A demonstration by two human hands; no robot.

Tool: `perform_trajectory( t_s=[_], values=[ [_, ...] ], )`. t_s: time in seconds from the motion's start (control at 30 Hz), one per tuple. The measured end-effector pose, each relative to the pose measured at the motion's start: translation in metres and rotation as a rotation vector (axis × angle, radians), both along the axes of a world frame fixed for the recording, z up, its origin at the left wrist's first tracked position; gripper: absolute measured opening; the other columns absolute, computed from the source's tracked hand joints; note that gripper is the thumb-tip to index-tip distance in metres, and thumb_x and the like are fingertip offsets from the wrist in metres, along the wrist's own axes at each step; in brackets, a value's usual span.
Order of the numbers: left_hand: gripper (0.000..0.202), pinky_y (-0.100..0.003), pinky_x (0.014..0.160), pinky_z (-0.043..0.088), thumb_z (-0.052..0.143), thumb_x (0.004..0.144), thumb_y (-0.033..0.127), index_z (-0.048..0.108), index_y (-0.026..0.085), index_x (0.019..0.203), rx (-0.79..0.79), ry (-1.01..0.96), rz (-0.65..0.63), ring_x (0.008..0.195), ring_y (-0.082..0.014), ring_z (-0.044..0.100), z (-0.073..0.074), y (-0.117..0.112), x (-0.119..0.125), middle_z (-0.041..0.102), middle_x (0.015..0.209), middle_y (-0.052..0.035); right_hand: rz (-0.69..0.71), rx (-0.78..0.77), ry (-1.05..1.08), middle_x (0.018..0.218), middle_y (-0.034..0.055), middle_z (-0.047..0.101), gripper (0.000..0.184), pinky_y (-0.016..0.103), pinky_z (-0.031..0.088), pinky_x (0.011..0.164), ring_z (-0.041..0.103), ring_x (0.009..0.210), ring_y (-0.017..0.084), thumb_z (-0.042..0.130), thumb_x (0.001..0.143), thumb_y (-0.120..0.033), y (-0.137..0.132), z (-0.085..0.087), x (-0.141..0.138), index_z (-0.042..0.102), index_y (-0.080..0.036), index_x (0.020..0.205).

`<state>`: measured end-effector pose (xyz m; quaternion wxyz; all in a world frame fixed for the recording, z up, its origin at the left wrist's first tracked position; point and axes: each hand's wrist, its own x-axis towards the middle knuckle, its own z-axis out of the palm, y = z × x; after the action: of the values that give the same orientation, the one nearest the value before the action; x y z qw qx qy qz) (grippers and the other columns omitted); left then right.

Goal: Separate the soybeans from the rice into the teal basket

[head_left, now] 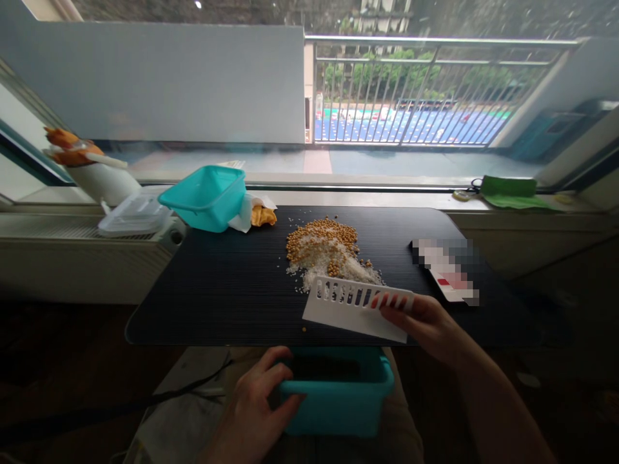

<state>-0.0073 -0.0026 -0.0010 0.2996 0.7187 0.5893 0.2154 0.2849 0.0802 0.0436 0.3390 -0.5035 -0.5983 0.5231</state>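
My right hand (425, 322) grips the right end of a flat white slotted plate (348, 316), its slots along the upper edge. Just beyond the plate lies a heap of white rice grains (314, 254) mixed with yellow-brown soybeans (333, 229) on the dark table. Below the table's front edge, a turquoise bin (338, 406) sits at my lap. My left hand (264, 393) is closed over the bin's left rim, thumb on the near side. The bin's inside is dark, so its contents cannot be made out. One loose bean (304, 329) lies near the front edge.
Another turquoise bin (207, 200) stands at the table's back left, beside a crumpled orange item (264, 216). A clear lid (138, 212) rests further left. A partly blurred phone-like object (445, 274) lies at the right. On the sill is a green cloth (510, 192).
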Motion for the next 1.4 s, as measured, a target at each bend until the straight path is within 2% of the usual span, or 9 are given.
perform_trajectory(
  t_s=[0.2,0.27,0.33,0.5,0.6,0.83,1.0,1.2,1.4],
  values=[
    [0.008,-0.026,0.080,0.056,0.064,0.075,0.016,0.063,0.022,0.069,0.055,0.010,0.051,0.095,-0.0224,0.071,-0.002,-0.002,-0.012,0.069,0.112,-0.0054,0.165,-0.122,0.011,0.091,0.0051,0.077,0.029,0.032,0.055,0.074,0.069,0.082,0.023,0.064,0.085,-0.043,-0.008,0.000,-0.002,0.076,-0.019,0.096],
    [0.009,-0.026,0.080,0.056,0.064,0.076,0.017,0.063,0.022,0.069,0.069,0.021,0.052,0.095,-0.0223,0.071,-0.003,-0.002,-0.015,0.070,0.111,-0.0054,0.158,-0.117,-0.015,0.090,0.0052,0.078,0.028,0.032,0.056,0.074,0.070,0.083,0.024,0.066,0.084,-0.043,-0.012,0.004,0.005,0.076,-0.019,0.094],
    [0.009,-0.026,0.079,0.056,0.064,0.076,0.018,0.063,0.023,0.069,0.074,0.030,0.043,0.094,-0.0222,0.071,-0.004,-0.003,-0.015,0.070,0.112,-0.0051,0.059,-0.080,-0.008,0.092,0.0055,0.078,0.028,0.033,0.056,0.076,0.071,0.086,0.026,0.068,0.082,-0.045,-0.013,0.007,0.013,0.077,-0.021,0.094],
    [0.009,-0.024,0.078,0.055,0.064,0.073,0.014,0.064,0.023,0.070,0.052,0.036,-0.006,0.091,-0.0204,0.072,-0.001,-0.001,-0.004,0.068,0.114,-0.0029,-0.372,0.058,0.009,0.094,0.0046,0.078,0.028,0.038,0.056,0.083,0.070,0.094,0.030,0.076,0.072,-0.048,-0.007,0.007,0.028,0.078,-0.025,0.089],
    [0.011,-0.024,0.076,0.055,0.063,0.072,0.012,0.063,0.023,0.070,0.025,0.038,-0.037,0.089,-0.0196,0.072,0.001,0.001,0.005,0.068,0.114,-0.0025,-0.483,0.146,-0.062,0.089,0.0058,0.078,0.029,0.039,0.057,0.078,0.070,0.088,0.030,0.076,0.072,-0.047,0.002,0.003,0.032,0.078,-0.023,0.088],
    [0.011,-0.025,0.079,0.055,0.062,0.072,0.012,0.064,0.023,0.070,0.023,0.029,-0.051,0.092,-0.0209,0.071,0.002,0.001,0.010,0.068,0.115,-0.0036,-0.470,0.200,-0.068,0.090,0.0076,0.077,0.034,0.040,0.056,0.078,0.070,0.089,0.030,0.073,0.075,-0.049,0.023,-0.002,0.028,0.077,-0.020,0.092],
    [0.011,-0.025,0.077,0.055,0.062,0.072,0.013,0.064,0.023,0.070,-0.001,0.045,-0.039,0.090,-0.0209,0.071,0.002,0.002,0.006,0.067,0.117,-0.0034,-0.349,0.156,-0.059,0.088,0.0081,0.077,0.038,0.040,0.057,0.073,0.070,0.087,0.029,0.071,0.075,-0.052,0.030,-0.005,0.025,0.077,-0.019,0.093],
    [0.010,-0.027,0.080,0.054,0.062,0.074,0.013,0.064,0.023,0.073,-0.025,0.057,-0.047,0.092,-0.0209,0.070,0.000,0.002,0.006,0.066,0.118,-0.0039,-0.303,0.057,0.001,0.093,0.0067,0.078,0.033,0.036,0.057,0.077,0.070,0.090,0.028,0.074,0.074,-0.049,0.019,0.000,0.033,0.077,-0.022,0.092],
    [0.010,-0.028,0.084,0.053,0.062,0.076,0.014,0.063,0.023,0.073,-0.045,0.061,-0.043,0.099,-0.0219,0.069,0.002,0.002,0.006,0.065,0.120,-0.0035,-0.362,0.084,0.013,0.095,0.0059,0.077,0.027,0.036,0.055,0.083,0.069,0.096,0.029,0.076,0.073,-0.046,0.005,0.006,0.036,0.078,-0.023,0.087]
  ],
)
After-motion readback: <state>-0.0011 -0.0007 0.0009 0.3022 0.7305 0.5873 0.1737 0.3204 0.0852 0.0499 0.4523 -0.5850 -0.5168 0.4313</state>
